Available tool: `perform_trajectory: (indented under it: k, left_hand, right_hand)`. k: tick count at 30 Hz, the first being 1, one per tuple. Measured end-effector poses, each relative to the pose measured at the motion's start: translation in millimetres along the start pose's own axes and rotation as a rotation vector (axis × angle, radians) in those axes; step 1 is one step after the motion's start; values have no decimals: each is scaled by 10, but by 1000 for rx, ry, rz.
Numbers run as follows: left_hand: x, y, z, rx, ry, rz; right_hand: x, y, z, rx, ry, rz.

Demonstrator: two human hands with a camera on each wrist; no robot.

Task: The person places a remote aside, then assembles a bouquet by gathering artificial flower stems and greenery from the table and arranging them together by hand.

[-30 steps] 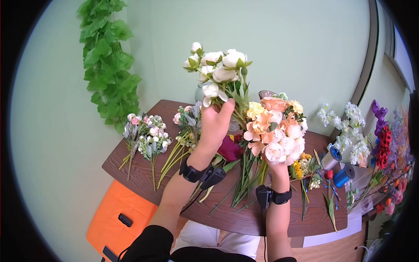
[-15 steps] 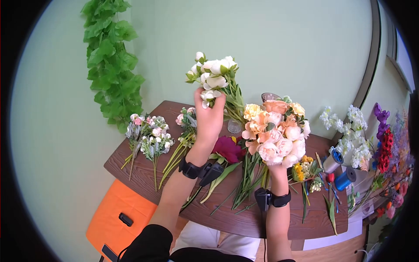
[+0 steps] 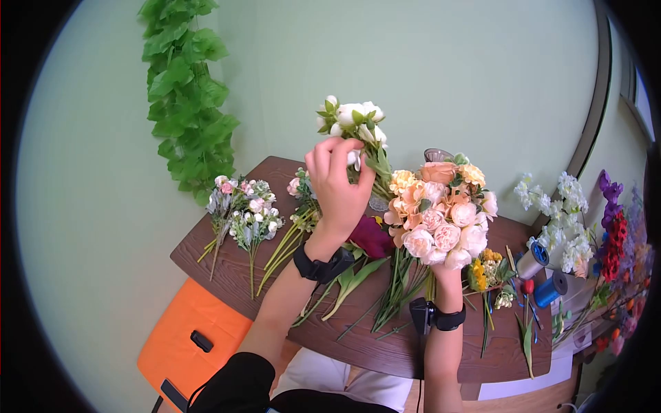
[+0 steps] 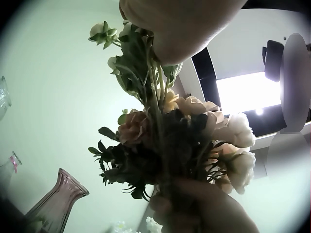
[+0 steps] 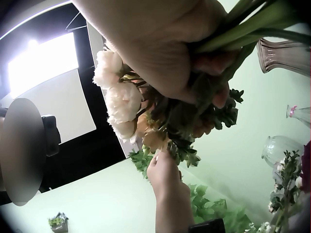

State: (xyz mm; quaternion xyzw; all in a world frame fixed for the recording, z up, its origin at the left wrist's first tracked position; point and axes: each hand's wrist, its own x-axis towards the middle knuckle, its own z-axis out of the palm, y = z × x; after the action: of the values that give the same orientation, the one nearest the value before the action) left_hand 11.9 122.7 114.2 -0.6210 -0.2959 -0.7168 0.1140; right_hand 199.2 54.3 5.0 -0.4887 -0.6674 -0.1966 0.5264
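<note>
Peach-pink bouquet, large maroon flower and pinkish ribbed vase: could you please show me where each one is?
Peach-pink bouquet (image 3: pixel 441 217): head view, on blossoms near its middle.
Large maroon flower (image 3: pixel 372 238): head view, on its petals.
Pinkish ribbed vase (image 4: pixel 55 206): left wrist view, on its body.

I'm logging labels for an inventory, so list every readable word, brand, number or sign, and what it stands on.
None: no text can be read in any view.
White flowers and peach-and-pink bouquet: no tag or label shows.
Blue spool and silver spool: too small to make out any print.
Small black device on the orange seat: too small to tell.
</note>
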Motion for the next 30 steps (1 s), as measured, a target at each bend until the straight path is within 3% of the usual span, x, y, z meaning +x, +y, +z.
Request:
perform_trajectory:
  k: [6, 8, 9, 14, 15, 20, 23, 25, 26, 28, 30]
  left_hand:
    - [-115, -62, 18, -176, -16, 198]
    - [-223, -52, 75, -530, 159, -55]
    - [-244, -28, 58, -663, 128, -141]
    - [-130, 13, 14, -627, 139, -332]
    - [-129, -12, 23, -705, 156, -435]
    - [-168, -79, 86, -930, 179, -799]
    - [-154, -36, 60, -933, 74, -737]
    - [-129, 36, 11, -894, 44, -667]
    - [-126, 56, -2, -855, 15, -595]
    - [-135, 38, -16, -889, -46, -595]
    - [-146, 16, -11, -1036, -72, -707]
  right_hand:
    - [52, -103, -67, 54, -30, 32]
    - [85, -137, -88, 73, -40, 40]
    - [95, -154, -97, 83, -45, 44]
    - [120, -221, -91, 142, -76, 64]
    - [102, -200, -55, 248, -36, 148]
    - [51, -124, -63, 147, -160, 138]
    - [77, -125, -32, 55, -44, 23]
    - [37, -66, -23, 202, -107, 235]
    - [46, -68, -30, 201, -106, 235]
    - [78, -88, -56, 155, -157, 201]
    - [79, -97, -58, 193, -169, 191]
